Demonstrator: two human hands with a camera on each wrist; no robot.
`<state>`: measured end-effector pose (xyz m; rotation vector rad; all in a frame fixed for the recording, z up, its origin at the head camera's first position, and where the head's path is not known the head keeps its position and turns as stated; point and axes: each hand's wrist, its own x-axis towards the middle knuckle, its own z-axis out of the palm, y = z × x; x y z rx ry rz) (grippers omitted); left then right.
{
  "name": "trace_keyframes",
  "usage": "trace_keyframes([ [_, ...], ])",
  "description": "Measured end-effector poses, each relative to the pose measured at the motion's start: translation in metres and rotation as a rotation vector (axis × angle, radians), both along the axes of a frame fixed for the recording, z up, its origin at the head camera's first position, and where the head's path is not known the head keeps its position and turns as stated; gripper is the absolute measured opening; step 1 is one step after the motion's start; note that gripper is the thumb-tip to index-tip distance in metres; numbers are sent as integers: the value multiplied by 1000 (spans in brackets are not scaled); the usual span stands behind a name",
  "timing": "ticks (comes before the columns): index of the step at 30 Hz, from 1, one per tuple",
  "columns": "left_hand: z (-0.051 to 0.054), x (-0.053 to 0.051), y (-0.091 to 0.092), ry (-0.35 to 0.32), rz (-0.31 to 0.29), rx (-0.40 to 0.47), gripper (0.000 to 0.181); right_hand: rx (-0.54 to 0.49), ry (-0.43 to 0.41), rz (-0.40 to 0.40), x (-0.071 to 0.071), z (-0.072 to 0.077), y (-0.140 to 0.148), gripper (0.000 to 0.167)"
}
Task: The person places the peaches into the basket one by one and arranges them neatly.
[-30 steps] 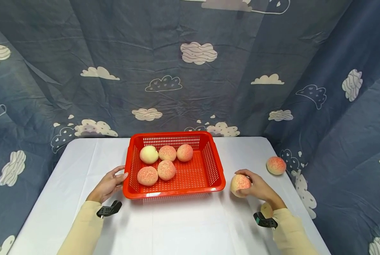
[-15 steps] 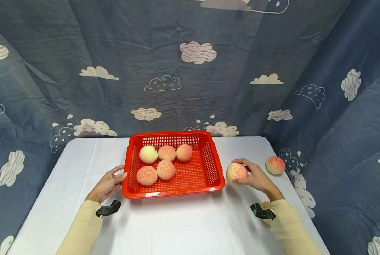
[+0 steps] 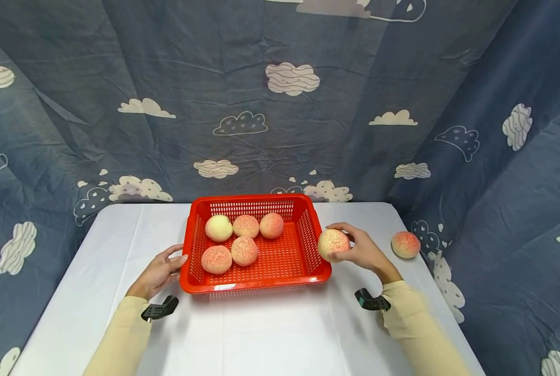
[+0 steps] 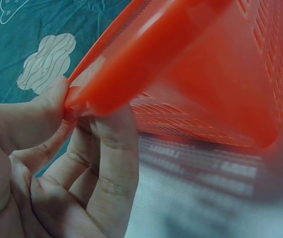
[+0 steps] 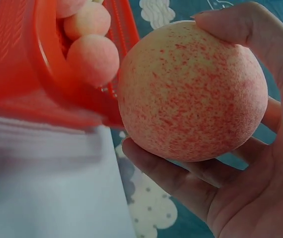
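A red plastic basket (image 3: 280, 283) stands mid-table with several peaches inside, among them a pale one (image 3: 218, 228) and a speckled pink one (image 3: 216, 259). My left hand (image 3: 159, 272) holds the basket's left rim; in the left wrist view the thumb (image 4: 52, 101) lies on the rim and the fingers (image 4: 114, 163) are under it. My right hand (image 3: 361, 249) grips a yellow-pink peach (image 3: 333, 244) at the basket's right rim, raised above the table. The right wrist view shows this peach (image 5: 193, 94) between thumb and fingers.
Another peach (image 3: 405, 244) lies near the right edge of the white table (image 3: 261, 334). Something pale is almost fully hidden behind the right wrist. A dark blue curtain (image 3: 242, 62) with cloud prints hangs behind and beside the table.
My right hand has lifted the peach and carried it left, from the table beside the basket to the basket's right rim. My left hand and the basket have stayed in place.
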<state>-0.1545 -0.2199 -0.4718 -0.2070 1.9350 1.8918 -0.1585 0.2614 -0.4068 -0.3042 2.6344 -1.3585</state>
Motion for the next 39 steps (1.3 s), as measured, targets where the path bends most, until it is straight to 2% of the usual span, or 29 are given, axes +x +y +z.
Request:
trace_keyframes([
  [4, 0, 0, -1, 1, -5, 4, 58, 5, -45, -3, -6, 2, -14, 66],
  [11, -1, 0, -1, -5, 1, 5, 59, -10, -63, 8, -2, 35, -49, 62],
  [16, -1, 0, -1, -2, -4, 1, 58, -17, -71, 30, -13, 31, -60, 63],
  [24, 0, -1, -3, -4, -8, 22, 57, -26, -89, 86, -47, -4, -66, 68],
  [28, 0, -1, -4, 0, -6, 20, 57, -29, -78, 130, -59, -8, -74, 64],
  [33, -1, -2, -3, 0, -8, 30, 57, -9, -75, 144, -68, -10, -86, 60],
  [39, -4, -3, -4, 7, -11, 40, 57, 25, -135, 150, -77, -15, -100, 60],
])
